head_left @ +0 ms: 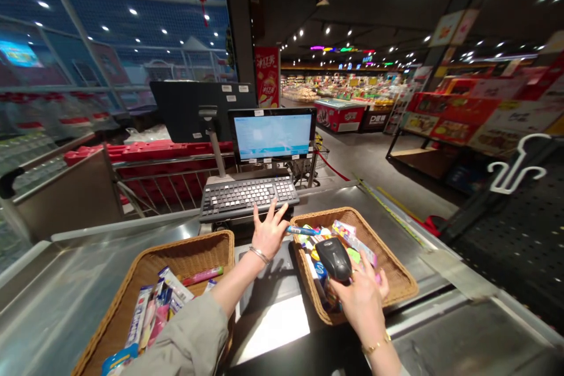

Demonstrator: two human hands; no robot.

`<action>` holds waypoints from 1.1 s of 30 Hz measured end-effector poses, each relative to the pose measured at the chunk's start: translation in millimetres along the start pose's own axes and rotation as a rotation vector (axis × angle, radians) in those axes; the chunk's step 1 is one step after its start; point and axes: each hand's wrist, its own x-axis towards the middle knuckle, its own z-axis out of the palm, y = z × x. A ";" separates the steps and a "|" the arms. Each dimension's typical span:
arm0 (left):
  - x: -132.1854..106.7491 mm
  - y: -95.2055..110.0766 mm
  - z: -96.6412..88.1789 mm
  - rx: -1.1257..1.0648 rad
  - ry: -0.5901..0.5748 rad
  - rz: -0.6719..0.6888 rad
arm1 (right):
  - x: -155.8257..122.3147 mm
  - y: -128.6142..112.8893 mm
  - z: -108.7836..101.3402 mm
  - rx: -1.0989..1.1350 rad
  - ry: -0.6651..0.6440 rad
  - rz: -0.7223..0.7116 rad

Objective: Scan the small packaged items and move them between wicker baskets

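Note:
My left hand (269, 234) reaches to the front edge of the black keyboard (251, 194), with several fingers stretched over the keys. At its thumb side it grips a slim blue stick-shaped pack (304, 230), which juts out over the right basket's rim. My right hand (363, 294) is closed around a black barcode scanner (335, 258). The scanner is above the right wicker basket (388, 270), whose small, colourful packets are partly hidden under it. Left of my left forearm, another wicker basket (145, 261) holds several candy-like packs (174, 285), some hidden by my sleeve.
A lit monitor (273, 136) stands behind the keyboard, beside the back of another screen (189, 111). The metal counter (39, 305) runs beneath both baskets. White hooks (515, 170) hang on a dark panel at right. Beyond lie a metal cart (163, 188) and store displays.

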 end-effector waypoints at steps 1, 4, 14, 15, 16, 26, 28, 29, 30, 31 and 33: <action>2.2 2.2 2.0 -0.002 0.000 0.008 | 0.6 4.5 -0.3 -0.004 0.008 0.013; 9.2 8.7 8.1 -0.009 0.001 0.034 | 1.7 17.9 -1.2 -0.028 0.030 0.047; 31.2 32.2 26.9 -0.056 -0.037 0.118 | 5.1 51.6 -8.7 -0.031 0.142 0.148; 32.8 34.2 29.0 -0.057 -0.038 0.122 | 4.9 53.5 -10.4 -0.030 0.149 0.149; 34.3 35.9 31.3 -0.056 -0.040 0.126 | 4.6 55.1 -12.2 -0.031 0.155 0.151; 50.1 49.8 58.6 -0.035 -0.066 0.107 | -0.4 72.8 -30.7 -0.042 0.158 0.210; 53.3 54.8 68.3 -0.053 -0.076 0.087 | -1.9 76.6 -31.7 -0.042 0.155 0.215; 54.6 57.7 73.8 -0.061 -0.085 0.074 | -2.6 78.3 -31.9 -0.043 0.153 0.216; 55.6 60.8 79.3 -0.070 -0.095 0.060 | -3.1 79.7 -32.1 -0.046 0.149 0.215; 56.3 63.8 84.4 -0.079 -0.107 0.045 | -3.5 80.8 -32.3 -0.049 0.145 0.213; 56.9 69.2 92.5 -0.095 -0.127 0.027 | -3.7 81.9 -33.5 -0.058 0.133 0.207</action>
